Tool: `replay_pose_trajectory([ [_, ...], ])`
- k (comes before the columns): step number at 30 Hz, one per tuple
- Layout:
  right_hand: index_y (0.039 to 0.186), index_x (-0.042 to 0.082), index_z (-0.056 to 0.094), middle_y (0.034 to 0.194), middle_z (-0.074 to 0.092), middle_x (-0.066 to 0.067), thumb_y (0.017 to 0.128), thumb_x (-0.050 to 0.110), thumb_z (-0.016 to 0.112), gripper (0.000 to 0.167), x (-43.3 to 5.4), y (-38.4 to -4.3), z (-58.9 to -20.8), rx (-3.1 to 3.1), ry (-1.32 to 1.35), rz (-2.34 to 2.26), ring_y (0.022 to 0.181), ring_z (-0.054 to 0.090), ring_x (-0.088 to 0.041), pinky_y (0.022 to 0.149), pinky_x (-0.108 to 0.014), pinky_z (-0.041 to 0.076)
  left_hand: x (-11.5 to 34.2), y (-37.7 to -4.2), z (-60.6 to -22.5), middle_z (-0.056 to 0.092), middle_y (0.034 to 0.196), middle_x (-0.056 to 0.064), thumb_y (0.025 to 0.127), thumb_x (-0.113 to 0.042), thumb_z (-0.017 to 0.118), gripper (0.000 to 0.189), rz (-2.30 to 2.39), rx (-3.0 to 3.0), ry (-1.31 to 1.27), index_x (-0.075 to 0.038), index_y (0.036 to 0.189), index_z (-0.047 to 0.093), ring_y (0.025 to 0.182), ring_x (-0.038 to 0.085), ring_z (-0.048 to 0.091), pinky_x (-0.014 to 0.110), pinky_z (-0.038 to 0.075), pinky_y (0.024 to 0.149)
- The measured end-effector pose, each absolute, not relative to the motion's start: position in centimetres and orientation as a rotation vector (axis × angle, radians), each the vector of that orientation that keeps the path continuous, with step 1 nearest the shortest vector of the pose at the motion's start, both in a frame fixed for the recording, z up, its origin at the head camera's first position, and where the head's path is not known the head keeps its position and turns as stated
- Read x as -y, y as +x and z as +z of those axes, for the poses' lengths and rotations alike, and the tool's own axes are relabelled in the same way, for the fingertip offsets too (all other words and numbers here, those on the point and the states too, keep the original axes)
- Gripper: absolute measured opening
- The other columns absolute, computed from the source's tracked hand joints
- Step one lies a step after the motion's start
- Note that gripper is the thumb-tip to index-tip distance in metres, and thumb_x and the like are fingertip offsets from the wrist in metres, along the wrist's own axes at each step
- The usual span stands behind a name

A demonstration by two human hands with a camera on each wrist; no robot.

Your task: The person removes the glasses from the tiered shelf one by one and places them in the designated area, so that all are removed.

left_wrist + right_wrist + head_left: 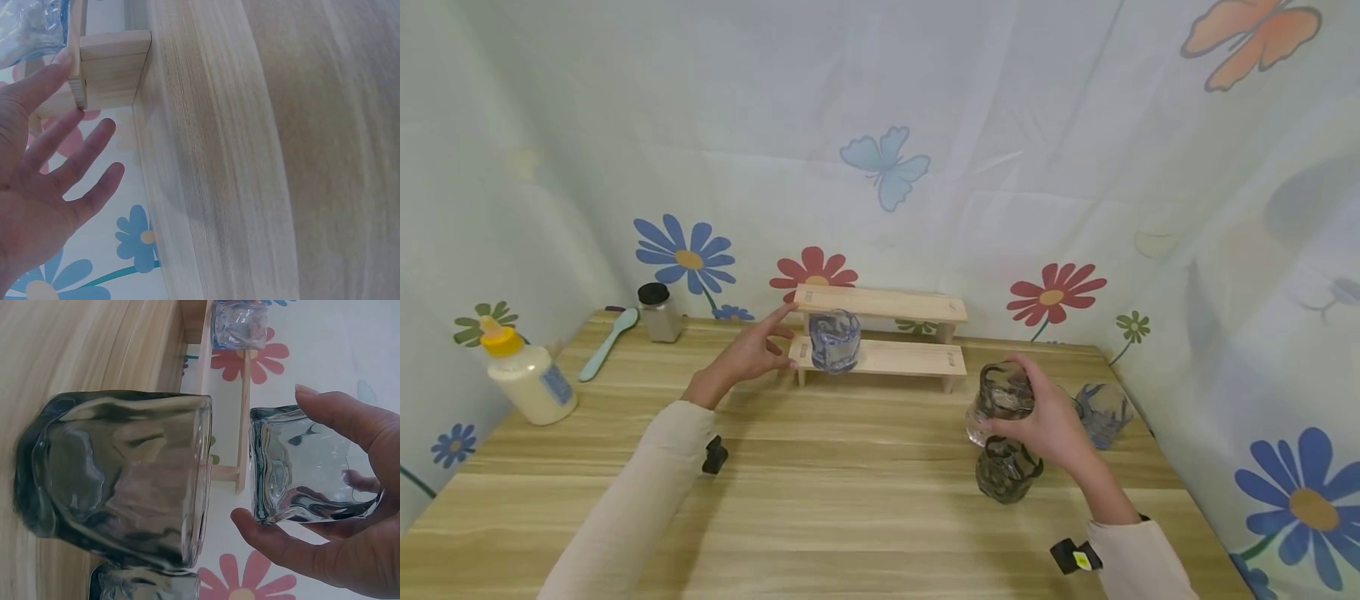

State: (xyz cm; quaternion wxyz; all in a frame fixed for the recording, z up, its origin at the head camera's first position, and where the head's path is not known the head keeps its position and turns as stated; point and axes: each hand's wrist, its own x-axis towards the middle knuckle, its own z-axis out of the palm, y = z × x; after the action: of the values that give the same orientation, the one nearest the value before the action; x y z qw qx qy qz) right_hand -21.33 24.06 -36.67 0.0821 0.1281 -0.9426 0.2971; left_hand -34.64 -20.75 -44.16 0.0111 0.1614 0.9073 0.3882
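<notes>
A small two-step wooden shelf (910, 358) stands against the back curtain. A bluish clear glass (835, 342) sits on its lower step, near the left end. At that end is my left hand (752, 346), fingers spread and fairly straight, with fingertips touching the shelf's edge (78, 94). My right hand (1052, 417) grips a grey-tinted glass (306, 465) between thumb and fingers, raised off the table. Below it on the table stand another grey glass (1009, 473) and a clear glass (976, 427), partly hidden. Right of the hand is a bluish glass (1103, 415).
To the left, a cream-filled bottle with a yellow cap (531, 379), a pale blue spoon (608, 346) and a black-lidded jar (660, 315) are on the wood-grain table (820, 500). A flower-print curtain (760, 167) encloses the back and sides.
</notes>
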Motion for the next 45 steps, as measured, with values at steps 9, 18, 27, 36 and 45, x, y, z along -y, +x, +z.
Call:
replay_pose_trajectory([
  [9,0.151,0.01,0.032,0.142,0.049,-0.031,0.075,0.032,0.088,0.097,-25.7,-20.3,-36.7,2.855,0.275,0.877,0.122,0.052,-0.054,0.089,-0.066,0.048,20.9,-34.8,-43.9,0.058,0.137,0.028,0.085,-0.01,0.079,0.1,1.218,-2.839,0.541,-0.025,0.161,0.016,0.099,0.04,0.07,0.051,0.057,0.086],
  [18,0.148,0.009,0.035,0.135,0.052,-0.032,0.074,0.027,0.09,0.094,-27.7,-19.4,-37.3,2.832,0.227,0.892,0.118,0.054,-0.055,0.087,-0.066,0.048,20.8,-34.8,-44.1,0.057,0.139,0.027,0.085,-0.012,0.079,0.101,1.208,-2.835,0.53,-0.026,0.162,0.015,0.102,0.041,0.069,0.053,0.056,0.089],
  [27,0.15,0.009,0.032,0.134,0.051,-0.031,0.074,0.028,0.09,0.096,-29.2,-18.5,-37.5,2.819,0.2,0.945,0.121,0.051,-0.054,0.09,-0.067,0.045,20.9,-34.7,-44.2,0.057,0.138,0.028,0.085,-0.011,0.08,0.101,1.227,-2.834,0.526,-0.029,0.161,0.016,0.101,0.042,0.069,0.053,0.056,0.087],
  [36,0.153,0.006,0.025,0.153,0.031,-0.036,0.075,0.027,0.089,0.103,-30.7,-17.7,-38.3,2.877,0.111,1.004,0.135,0.034,-0.059,0.097,-0.073,0.037,20.8,-34.9,-44.3,0.056,0.139,0.028,0.085,-0.012,0.079,0.101,1.234,-2.818,0.519,-0.029,0.161,0.015,0.102,0.042,0.069,0.053,0.056,0.088],
  [45,0.152,0.005,0.024,0.149,0.033,-0.037,0.074,0.027,0.09,0.104,-32.1,-17.2,-38.9,2.876,0.096,1.025,0.132,0.036,-0.06,0.095,-0.073,0.038,20.9,-34.8,-44.2,0.056,0.139,0.027,0.084,-0.01,0.08,0.102,1.235,-2.81,0.491,-0.03,0.161,0.015,0.104,0.042,0.068,0.054,0.055,0.09],
])
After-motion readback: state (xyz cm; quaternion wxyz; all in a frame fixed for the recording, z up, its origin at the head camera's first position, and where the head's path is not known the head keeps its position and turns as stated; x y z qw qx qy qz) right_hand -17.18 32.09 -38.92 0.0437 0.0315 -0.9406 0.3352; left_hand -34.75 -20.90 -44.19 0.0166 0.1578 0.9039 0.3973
